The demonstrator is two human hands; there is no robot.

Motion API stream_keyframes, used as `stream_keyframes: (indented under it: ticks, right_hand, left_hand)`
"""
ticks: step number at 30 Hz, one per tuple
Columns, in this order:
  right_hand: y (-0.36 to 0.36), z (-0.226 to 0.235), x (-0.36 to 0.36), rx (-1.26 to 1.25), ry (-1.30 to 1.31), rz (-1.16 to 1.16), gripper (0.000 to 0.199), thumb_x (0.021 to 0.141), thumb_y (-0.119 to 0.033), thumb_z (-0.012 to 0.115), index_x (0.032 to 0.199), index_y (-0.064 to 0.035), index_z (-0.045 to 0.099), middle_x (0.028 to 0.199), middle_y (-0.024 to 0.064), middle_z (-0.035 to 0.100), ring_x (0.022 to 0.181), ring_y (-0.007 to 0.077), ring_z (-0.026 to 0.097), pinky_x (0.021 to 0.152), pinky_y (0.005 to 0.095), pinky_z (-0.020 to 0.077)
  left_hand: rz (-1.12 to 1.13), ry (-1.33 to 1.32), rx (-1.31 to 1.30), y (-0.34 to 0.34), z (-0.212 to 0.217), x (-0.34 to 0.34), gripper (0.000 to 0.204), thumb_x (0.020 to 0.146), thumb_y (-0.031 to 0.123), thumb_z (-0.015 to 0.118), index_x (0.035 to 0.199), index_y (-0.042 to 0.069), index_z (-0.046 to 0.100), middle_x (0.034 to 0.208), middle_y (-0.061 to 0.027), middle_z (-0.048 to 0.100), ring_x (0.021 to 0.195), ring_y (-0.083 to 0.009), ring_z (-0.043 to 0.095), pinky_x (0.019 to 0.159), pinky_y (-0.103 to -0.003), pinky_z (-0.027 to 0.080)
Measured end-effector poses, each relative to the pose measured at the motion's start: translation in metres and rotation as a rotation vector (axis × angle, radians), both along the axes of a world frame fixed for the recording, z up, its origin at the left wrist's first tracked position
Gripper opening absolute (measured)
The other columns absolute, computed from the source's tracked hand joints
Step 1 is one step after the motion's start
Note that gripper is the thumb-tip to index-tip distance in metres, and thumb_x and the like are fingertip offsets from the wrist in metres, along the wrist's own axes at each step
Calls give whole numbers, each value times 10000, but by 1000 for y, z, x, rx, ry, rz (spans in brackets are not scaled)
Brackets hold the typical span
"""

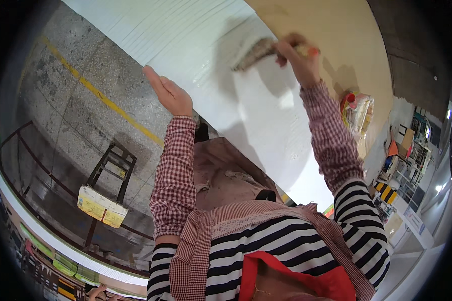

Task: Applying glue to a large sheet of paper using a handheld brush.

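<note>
A stack of large white sheets point(221, 60) lies on a tan worktable point(336, 35) in front of me. My right hand point(296, 52) grips the handle of a wide brush point(256, 52) whose bristles rest on the top sheet. My left hand point(170, 91) lies flat with its fingers straight along the left edge of the white stack and holds nothing. Both forearms wear red-checked sleeve covers over a black-and-white striped top.
A crumpled plastic bag point(357, 111) with coloured contents sits on the table at the right. A small dark stool with a yellow pad point(105, 193) stands on the grey concrete floor at the left, near a yellow floor line point(100, 95). Shelves and boxes point(407, 150) fill the far right.
</note>
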State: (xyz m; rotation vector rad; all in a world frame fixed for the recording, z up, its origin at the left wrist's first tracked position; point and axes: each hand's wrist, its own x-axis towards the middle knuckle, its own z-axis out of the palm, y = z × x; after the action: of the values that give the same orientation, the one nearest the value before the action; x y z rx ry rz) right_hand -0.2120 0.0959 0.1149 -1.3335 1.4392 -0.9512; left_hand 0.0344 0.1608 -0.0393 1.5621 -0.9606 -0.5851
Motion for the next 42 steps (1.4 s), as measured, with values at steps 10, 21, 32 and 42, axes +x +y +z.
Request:
stream_keyframes:
  ticks: [10, 21, 32, 42]
  right_hand:
    - [47, 28, -33, 16, -79, -9, 127, 862, -87, 641, 790, 15, 621, 722, 64, 631, 570, 107, 598, 503, 232, 486]
    - [100, 22, -75, 141, 59, -2, 110, 846, -74, 637, 780, 12, 620, 682, 61, 616, 551, 104, 595, 496, 223, 477]
    - [123, 4, -90, 100, 23, -68, 116, 858, -73, 634, 781, 13, 624, 701, 58, 627, 554, 97, 591, 491, 217, 475]
    - [104, 15, -71, 39, -124, -112, 126, 852, -85, 647, 773, 9, 622, 709, 70, 631, 552, 125, 594, 499, 247, 479]
  left_hand:
    - [150, 113, 31, 48, 28, -28, 551, 1027, 224, 254, 1459, -91, 120, 1547, -243, 99, 1443, -348, 111, 1174, -413, 116]
    - [41, 119, 126, 89, 19, -73, 576, 1030, 255, 246, 1457, -104, 105, 1531, -278, 115, 1435, -364, 127, 1172, -405, 122]
    - [63, 131, 83, 90, 15, -76, 544, 1028, 213, 253, 1461, -90, 125, 1531, -268, 137, 1431, -357, 152, 1172, -397, 143]
    - [54, 145, 55, 88, 14, -83, 539, 1024, 198, 256, 1454, -101, 131, 1528, -275, 136, 1431, -360, 150, 1174, -404, 138]
